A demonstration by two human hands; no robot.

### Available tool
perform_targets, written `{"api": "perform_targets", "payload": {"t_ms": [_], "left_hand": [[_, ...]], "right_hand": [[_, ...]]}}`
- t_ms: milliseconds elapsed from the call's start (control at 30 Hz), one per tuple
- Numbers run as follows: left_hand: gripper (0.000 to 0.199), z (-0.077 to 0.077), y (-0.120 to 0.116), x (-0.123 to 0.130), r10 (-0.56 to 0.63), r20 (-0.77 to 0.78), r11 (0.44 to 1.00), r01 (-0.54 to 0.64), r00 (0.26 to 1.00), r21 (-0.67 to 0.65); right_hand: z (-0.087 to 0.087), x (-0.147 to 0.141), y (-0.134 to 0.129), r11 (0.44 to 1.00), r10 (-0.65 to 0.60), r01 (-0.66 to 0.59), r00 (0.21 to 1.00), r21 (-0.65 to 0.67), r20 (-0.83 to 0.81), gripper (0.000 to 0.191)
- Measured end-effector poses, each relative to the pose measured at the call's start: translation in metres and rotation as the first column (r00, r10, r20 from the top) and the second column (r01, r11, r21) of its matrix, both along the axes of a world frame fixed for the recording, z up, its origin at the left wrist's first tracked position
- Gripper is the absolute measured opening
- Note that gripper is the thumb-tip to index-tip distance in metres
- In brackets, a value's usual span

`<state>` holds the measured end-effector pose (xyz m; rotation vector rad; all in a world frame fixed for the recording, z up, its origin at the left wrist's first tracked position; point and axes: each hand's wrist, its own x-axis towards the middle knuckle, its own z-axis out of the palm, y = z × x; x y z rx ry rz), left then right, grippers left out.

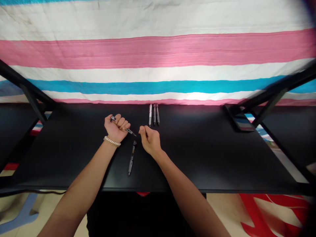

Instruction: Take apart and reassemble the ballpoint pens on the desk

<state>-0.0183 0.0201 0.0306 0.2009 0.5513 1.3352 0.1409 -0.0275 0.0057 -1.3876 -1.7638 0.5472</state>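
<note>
A striped cloth [158,52] in pink, white and blue is hanging across the far side of the scene, and a red plastic stool [269,210] is showing on the floor at near right. A black desk [61,164] is spanning the middle. Three pens are lying side by side near its far edge: a white pen [150,115], a grey pen [154,114] and a black pen [158,114]. A dark pen with a clear section [132,159] is lying slantwise nearer, just left of the right hand [150,141]. The left hand [117,128], wearing a beaded bracelet [112,141], is closing its grip in a tight fist around a slim dark pen [127,130], with the tip pointing right, toward the other hand. The right hand's grip is pressing thumb and fingers together, with nothing showing between them. Each pen is probably light, stiff and a little slippery, and is best taken around the middle of its barrel.
</note>
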Motion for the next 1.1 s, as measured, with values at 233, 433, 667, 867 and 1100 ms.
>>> {"api": "perform_targets", "payload": {"t_ms": [233,433,667,867,1100], "left_hand": [[0.052,-0.003,0.000,0.000,0.041,0.014,0.999,-0.042,0.999,0.028],[0.051,0.000,-0.001,-0.001,0.011,-0.004,0.999,-0.011,1.000,0.035],[0.054,-0.002,-0.002,0.005,-0.031,0.017,0.997,0.030,0.999,0.066],[0.053,-0.005,0.003,0.017,-0.158,-0.178,0.986,0.166,0.971,0.033],[0.032,-0.014,0.003,0.025,-0.176,-0.314,0.983,0.184,0.933,-0.002]], "right_hand": [[0.000,0.000,0.001,1.000,0.009,-0.009,1.000,-0.022,0.012,0.044],[-0.001,-0.001,0.002,0.996,0.043,-0.039,0.998,-0.076,0.056,0.036],[-0.006,-0.004,0.001,0.969,0.229,-0.232,0.972,-0.086,-0.042,0.021],[-0.010,-0.004,0.003,0.991,0.134,-0.134,0.990,-0.005,-0.045,0.023],[-0.013,0.006,0.012,0.998,-0.059,0.062,0.984,-0.014,0.170,0.024]]}}
